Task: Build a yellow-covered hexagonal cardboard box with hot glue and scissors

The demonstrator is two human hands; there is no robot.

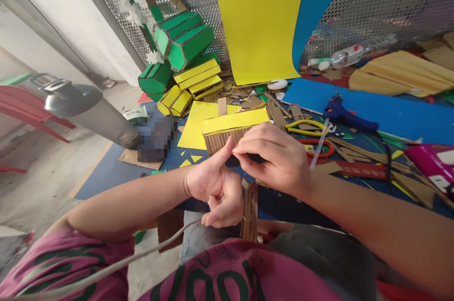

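Note:
My left hand is raised at the table's front edge, palm showing, thumb stretched up and fingers loosely curled with nothing seen in them. At that thumb's tip, my right hand pinches with thumb and forefinger; anything between them is too small to make out. Just behind both hands is a cardboard block with a yellow top and a bare corrugated front, partly hidden by my fingers. Below them a brown cardboard strip stands near my lap. A pale cord runs past my left fingers.
A blue glue gun with a glue stick, yellow-handled scissors and cardboard scraps lie at the right. Green boxes and yellow boxes are stacked behind. A steel flask stands left; a yellow sheet leans on the mesh.

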